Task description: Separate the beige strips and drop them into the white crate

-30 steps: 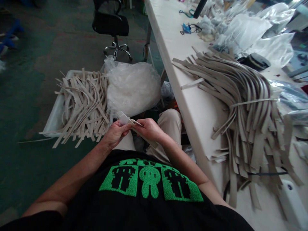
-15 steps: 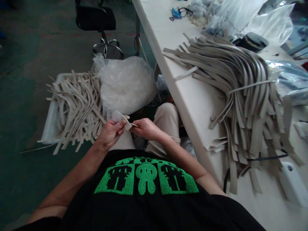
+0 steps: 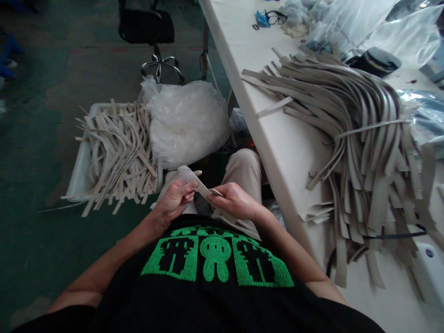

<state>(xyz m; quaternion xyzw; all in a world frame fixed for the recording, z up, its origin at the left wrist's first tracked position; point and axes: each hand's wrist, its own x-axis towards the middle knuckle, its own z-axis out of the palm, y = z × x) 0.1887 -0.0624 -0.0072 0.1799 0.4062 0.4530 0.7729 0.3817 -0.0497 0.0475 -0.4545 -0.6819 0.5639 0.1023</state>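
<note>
In my lap, a pale beige flat strip (image 3: 201,184) slants down to the right between my hands, its lower end lying over the front of my shirt. My left hand (image 3: 176,198) pinches the strip near its upper end, where a whitish, translucent piece (image 3: 187,174) shows. A small rounded pale tip (image 3: 198,173) pokes out beside the thumb; what it belongs to is hidden. My right hand (image 3: 235,200) is closed around the strip farther down. Something thin and pale sticks out at its fingertips, too small to name.
To the left, a white bin (image 3: 77,173) on the floor overflows with similar strips (image 3: 120,152). Against it sits a full clear plastic bag (image 3: 189,122). The table (image 3: 277,162) on the right bears a large tied bundle of strips (image 3: 360,111). An office chair (image 3: 147,27) stands beyond.
Both hands have moved slightly right and down, my right hand the farther. More of the strip now shows, stretching past my right hand. The view has shifted a little left.
</note>
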